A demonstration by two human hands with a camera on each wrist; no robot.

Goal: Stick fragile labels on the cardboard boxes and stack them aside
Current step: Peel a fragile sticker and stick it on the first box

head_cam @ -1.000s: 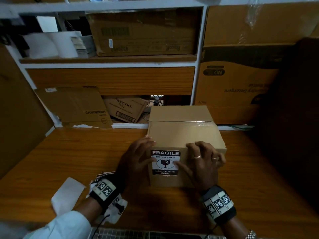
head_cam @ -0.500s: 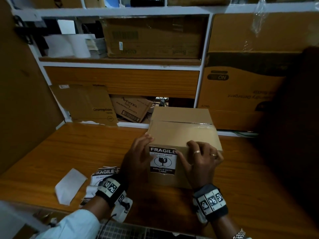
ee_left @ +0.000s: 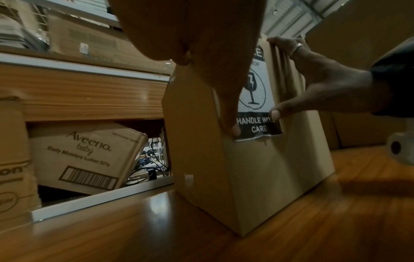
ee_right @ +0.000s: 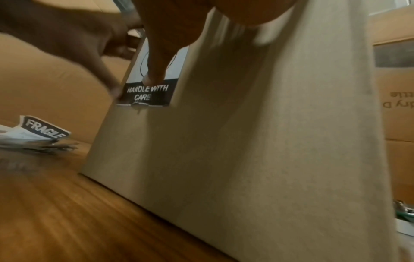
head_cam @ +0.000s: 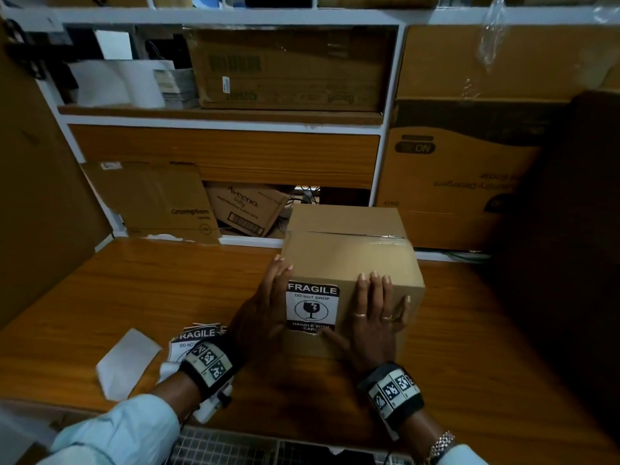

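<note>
Storage clutter behind a wooden counter (head_cam: 141, 283)

An Aveeno carton (head_cam: 246, 209) leans beside a flattened Crompton box (head_cam: 157, 199); white paper rolls (head_cam: 134, 82) sit on the shelf (head_cam: 218, 113) above.

dim, warm light; dark right side, motion-blurred right wrist view, bowed edges.

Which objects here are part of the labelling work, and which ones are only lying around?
Part of the job:
- cardboard box
- fragile label on its front
- spare labels
- left hand, right hand, flat against the box

Lying about:
- white paper
- Aveeno carton
- Crompton cardboard
</note>
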